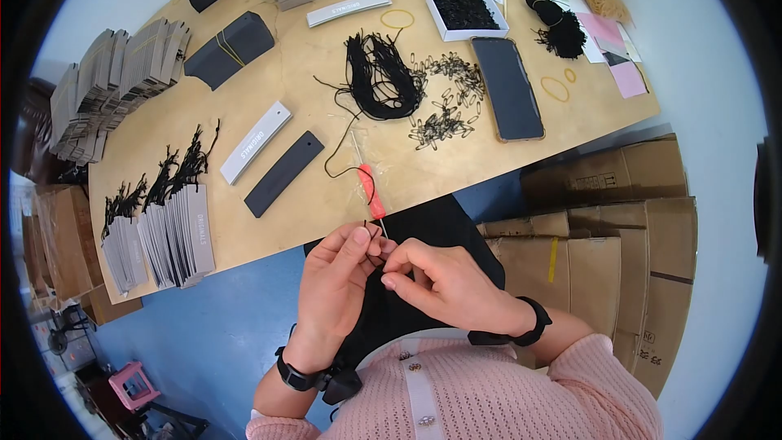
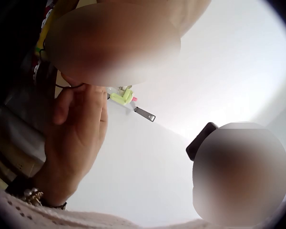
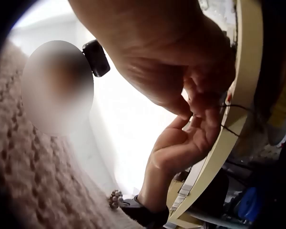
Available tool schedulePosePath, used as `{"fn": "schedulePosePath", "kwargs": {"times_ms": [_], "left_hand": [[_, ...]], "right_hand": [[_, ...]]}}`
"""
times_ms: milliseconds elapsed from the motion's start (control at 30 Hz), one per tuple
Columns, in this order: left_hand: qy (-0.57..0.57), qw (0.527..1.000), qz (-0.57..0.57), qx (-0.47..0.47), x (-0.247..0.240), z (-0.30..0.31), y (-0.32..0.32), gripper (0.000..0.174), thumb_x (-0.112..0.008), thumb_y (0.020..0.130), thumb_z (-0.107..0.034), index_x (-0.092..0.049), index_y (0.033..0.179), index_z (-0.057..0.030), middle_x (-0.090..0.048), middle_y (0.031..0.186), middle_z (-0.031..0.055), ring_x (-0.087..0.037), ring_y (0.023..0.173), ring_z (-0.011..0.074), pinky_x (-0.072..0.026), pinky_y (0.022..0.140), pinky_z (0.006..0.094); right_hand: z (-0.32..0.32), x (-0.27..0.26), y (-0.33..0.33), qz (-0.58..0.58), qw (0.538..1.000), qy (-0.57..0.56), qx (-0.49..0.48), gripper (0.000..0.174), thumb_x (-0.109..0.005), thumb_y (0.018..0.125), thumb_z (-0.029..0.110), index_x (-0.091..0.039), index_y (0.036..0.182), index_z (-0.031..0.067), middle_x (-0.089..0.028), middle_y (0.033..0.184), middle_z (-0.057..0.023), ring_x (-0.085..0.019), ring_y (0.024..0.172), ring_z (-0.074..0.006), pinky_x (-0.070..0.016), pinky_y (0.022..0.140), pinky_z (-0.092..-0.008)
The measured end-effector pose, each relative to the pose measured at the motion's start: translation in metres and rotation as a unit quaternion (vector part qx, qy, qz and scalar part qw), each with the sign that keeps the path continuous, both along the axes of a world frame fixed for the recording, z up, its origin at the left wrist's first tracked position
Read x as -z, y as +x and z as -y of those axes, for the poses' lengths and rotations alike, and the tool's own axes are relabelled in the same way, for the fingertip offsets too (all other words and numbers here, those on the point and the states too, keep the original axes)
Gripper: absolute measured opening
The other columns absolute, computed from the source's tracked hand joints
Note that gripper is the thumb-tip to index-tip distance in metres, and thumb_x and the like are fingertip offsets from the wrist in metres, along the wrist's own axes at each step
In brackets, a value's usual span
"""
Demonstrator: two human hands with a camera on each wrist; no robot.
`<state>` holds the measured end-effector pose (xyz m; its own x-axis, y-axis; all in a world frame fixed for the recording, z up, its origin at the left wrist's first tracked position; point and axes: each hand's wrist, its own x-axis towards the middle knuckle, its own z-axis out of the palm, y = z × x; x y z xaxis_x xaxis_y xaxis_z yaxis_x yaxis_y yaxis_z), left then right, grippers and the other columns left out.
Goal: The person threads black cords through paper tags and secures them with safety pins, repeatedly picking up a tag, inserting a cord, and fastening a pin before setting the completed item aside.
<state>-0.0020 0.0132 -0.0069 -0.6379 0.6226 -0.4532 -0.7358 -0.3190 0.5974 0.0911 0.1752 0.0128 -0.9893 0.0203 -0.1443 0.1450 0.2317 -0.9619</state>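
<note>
Over the table's front edge, my left hand [image 1: 332, 281] pinches a thin black cord [image 1: 366, 230] between thumb and fingers. Close against it, my right hand [image 1: 444, 281] has thumb and index finger pinched together at the left fingertips. Two dark strands [image 3: 236, 106] stick out past the fingers in the right wrist view. Just beyond the hands lies a hook tool with a red handle [image 1: 371, 191]. A loose cord end from the black cord bundle [image 1: 383, 81] curves down across that handle. What sits between the fingertips is mostly hidden.
Small black clips [image 1: 444, 124] lie beside a phone [image 1: 507, 90]. Behind them stands a white box [image 1: 466, 15] of black pieces. Tags with cords [image 1: 175, 232] are stacked at left, near a white tag [image 1: 256, 143] and a black strip [image 1: 283, 173]. Flattened cartons [image 1: 562, 277] lean at right.
</note>
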Motion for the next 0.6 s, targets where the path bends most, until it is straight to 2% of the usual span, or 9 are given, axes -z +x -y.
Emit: {"fn": "schedulePosePath", "kwargs": {"times_ms": [67,100,167,200,333,400,533,600], "left_hand": [[-0.029,0.999,-0.029,-0.011,-0.002,-0.001,0.001,0.02,-0.064,0.099,-0.014,-0.067,0.109,0.0022,-0.07,0.096,0.0092,-0.067,0.095,0.0205,-0.0521,0.09,0.0341],[-0.048,0.997,-0.062,-0.022,-0.003,-0.001,0.001,0.019,-0.065,0.098,-0.013,-0.068,0.108,0.0026,-0.071,0.095,0.0093,-0.068,0.092,0.02,-0.0527,0.089,0.0334],[-0.067,0.993,-0.094,-0.033,-0.005,0.0,0.001,0.018,-0.066,0.097,-0.012,-0.07,0.106,0.0031,-0.071,0.093,0.0094,-0.068,0.089,0.0194,-0.0533,0.087,0.0328],[-0.086,0.99,-0.112,-0.021,-0.007,0.001,0.001,0.018,-0.067,0.097,-0.011,-0.07,0.106,0.0035,-0.072,0.093,0.0096,-0.068,0.088,0.0192,-0.0537,0.087,0.0321],[-0.119,0.984,-0.132,0.032,-0.013,0.003,0.002,0.017,-0.067,0.096,-0.009,-0.071,0.106,0.0043,-0.072,0.095,0.0099,-0.068,0.089,0.0174,-0.0544,0.086,0.0307],[-0.132,0.98,-0.141,0.044,-0.015,0.005,0.002,0.017,-0.067,0.096,-0.008,-0.072,0.106,0.0044,-0.072,0.095,0.0095,-0.068,0.089,0.0166,-0.0542,0.086,0.0296],[-0.161,0.964,-0.194,0.089,-0.016,0.007,0.001,0.015,-0.068,0.095,-0.007,-0.073,0.105,0.0038,-0.071,0.095,0.0077,-0.067,0.089,0.014,-0.053,0.084,0.0263],[-0.171,0.959,-0.205,0.092,-0.017,0.007,0.001,0.015,-0.068,0.095,-0.007,-0.073,0.104,0.0037,-0.07,0.095,0.0067,-0.066,0.088,0.013,-0.0523,0.083,0.0253]], "right_hand": [[-0.004,-0.004,-0.002,-0.09,0.982,0.163,0.018,0.016,-0.071,0.089,0.011,-0.061,0.101,0.0062,-0.062,0.091,-0.0078,-0.064,0.065,-0.022,-0.0516,0.058,-0.0318],[-0.005,-0.007,-0.004,-0.09,0.982,0.162,0.017,0.016,-0.071,0.089,0.011,-0.061,0.101,0.0062,-0.062,0.091,-0.0078,-0.064,0.065,-0.022,-0.0516,0.058,-0.0318],[-0.01,-0.011,-0.009,-0.141,0.973,0.149,0.102,0.021,-0.075,0.084,0.01,-0.065,0.103,0.0066,-0.057,0.103,-0.0079,-0.065,0.07,-0.0215,-0.0532,0.06,-0.0336],[-0.015,-0.009,-0.013,-0.175,0.967,0.16,0.09,0.026,-0.075,0.083,0.008,-0.065,0.106,0.0063,-0.055,0.108,-0.0081,-0.065,0.072,-0.022,-0.0538,0.062,-0.0343],[-0.023,-0.001,-0.025,-0.216,0.963,0.154,0.053,0.022,-0.075,0.083,0.007,-0.065,0.102,0.0066,-0.056,0.103,-0.0075,-0.065,0.073,-0.022,-0.0539,0.062,-0.0341],[-0.026,0.003,-0.026,-0.255,0.946,0.198,0.016,0.019,-0.074,0.083,0.006,-0.064,0.099,0.0056,-0.056,0.099,-0.0071,-0.065,0.073,-0.0227,-0.0537,0.061,-0.0339],[-0.023,-0.001,-0.024,-0.214,0.955,0.205,0.007,0.02,-0.078,0.08,0.003,-0.067,0.097,0.0048,-0.059,0.099,-0.008,-0.065,0.079,-0.0227,-0.0545,0.066,-0.0315],[-0.019,0.0,-0.027,-0.25,0.946,0.203,0.024,0.016,-0.074,0.083,0.007,-0.061,0.093,0.0048,-0.055,0.095,-0.0065,-0.065,0.072,-0.0236,-0.0528,0.06,-0.0332]]}}
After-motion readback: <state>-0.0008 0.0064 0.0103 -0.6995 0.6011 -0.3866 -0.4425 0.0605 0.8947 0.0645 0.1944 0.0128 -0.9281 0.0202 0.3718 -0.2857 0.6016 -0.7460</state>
